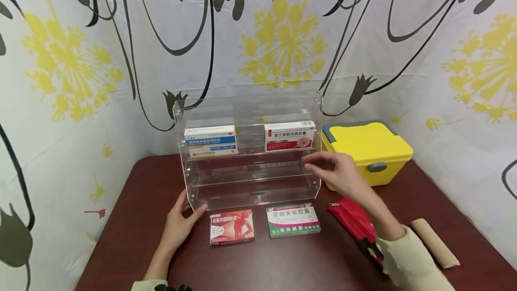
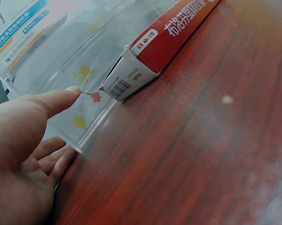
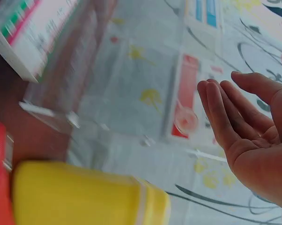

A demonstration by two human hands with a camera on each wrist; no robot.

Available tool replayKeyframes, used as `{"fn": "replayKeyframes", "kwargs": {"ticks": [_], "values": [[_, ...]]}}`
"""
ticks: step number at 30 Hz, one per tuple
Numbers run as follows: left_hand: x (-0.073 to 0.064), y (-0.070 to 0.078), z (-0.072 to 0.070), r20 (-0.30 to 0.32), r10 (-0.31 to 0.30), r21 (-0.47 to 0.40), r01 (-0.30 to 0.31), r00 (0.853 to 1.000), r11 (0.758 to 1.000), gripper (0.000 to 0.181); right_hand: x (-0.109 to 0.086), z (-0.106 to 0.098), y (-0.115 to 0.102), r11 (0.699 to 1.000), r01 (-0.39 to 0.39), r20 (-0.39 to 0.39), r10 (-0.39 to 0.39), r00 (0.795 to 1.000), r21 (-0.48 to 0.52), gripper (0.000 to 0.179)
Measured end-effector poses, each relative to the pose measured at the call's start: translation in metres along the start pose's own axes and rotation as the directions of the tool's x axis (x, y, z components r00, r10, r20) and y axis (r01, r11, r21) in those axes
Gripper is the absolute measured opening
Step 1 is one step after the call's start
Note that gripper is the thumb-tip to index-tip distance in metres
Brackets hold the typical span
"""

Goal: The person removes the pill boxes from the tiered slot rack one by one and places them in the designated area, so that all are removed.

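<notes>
A clear acrylic tiered rack (image 1: 250,196) stands on the table. On one tier sit a blue-and-white medicine box (image 1: 211,143) at left and a red-and-white medicine box (image 1: 289,137) at right. My left hand (image 1: 177,223) is at the rack's lower left corner, thumb straight along the front and fingers by the side panel; contact is hard to judge. My right hand (image 1: 339,172) is raised beside the rack's right panel, holding nothing, its fingers loosely bent in the right wrist view. Before the rack lie a red-orange medicine box (image 1: 232,227) and a green-and-white medicine box (image 1: 293,220).
A yellow case (image 1: 367,147) with a grey-blue handle stands right of the rack. Under my right forearm lies a red zippered pouch (image 1: 353,221) with a black buckle. A beige cylinder (image 1: 435,242) lies at far right. Patterned cloth (image 1: 262,71) hangs behind the table.
</notes>
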State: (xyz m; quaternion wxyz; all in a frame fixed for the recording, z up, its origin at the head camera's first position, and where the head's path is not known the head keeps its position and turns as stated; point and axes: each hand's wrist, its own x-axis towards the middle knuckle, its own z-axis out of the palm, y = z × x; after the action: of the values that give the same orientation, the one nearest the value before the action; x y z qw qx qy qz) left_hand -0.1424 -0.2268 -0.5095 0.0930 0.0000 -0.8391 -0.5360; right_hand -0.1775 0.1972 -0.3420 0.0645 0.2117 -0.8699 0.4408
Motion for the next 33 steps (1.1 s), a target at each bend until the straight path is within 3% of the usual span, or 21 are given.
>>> {"fn": "replayKeyframes", "kwargs": {"ticks": [5,10,19,26,33], "values": [[-0.001,0.0,0.0,0.0,-0.01,-0.001,0.01,1.0,1.0,0.083,0.021,-0.023,-0.005,0.996,0.046,-0.056,-0.05,0.997,-0.071,0.029],[0.0,-0.001,0.001,-0.01,-0.006,0.008,0.006,1.0,1.0,0.081,0.04,-0.036,-0.008,0.989,0.039,-0.084,-0.052,0.995,-0.142,0.029],[0.0,-0.002,0.001,-0.018,0.002,0.014,-0.002,1.0,1.0,0.082,0.057,-0.033,-0.013,0.96,0.028,-0.181,-0.081,0.98,-0.28,0.02],[0.0,-0.001,0.002,-0.015,-0.003,0.007,0.003,1.0,1.0,0.082,0.062,-0.027,-0.021,0.946,-0.003,-0.144,-0.046,0.988,-0.326,0.025],[0.0,-0.001,0.002,-0.012,-0.006,0.006,0.006,1.0,1.0,0.083,0.076,-0.026,-0.026,0.9,0.091,-0.032,-0.116,0.993,-0.426,0.029]]}}
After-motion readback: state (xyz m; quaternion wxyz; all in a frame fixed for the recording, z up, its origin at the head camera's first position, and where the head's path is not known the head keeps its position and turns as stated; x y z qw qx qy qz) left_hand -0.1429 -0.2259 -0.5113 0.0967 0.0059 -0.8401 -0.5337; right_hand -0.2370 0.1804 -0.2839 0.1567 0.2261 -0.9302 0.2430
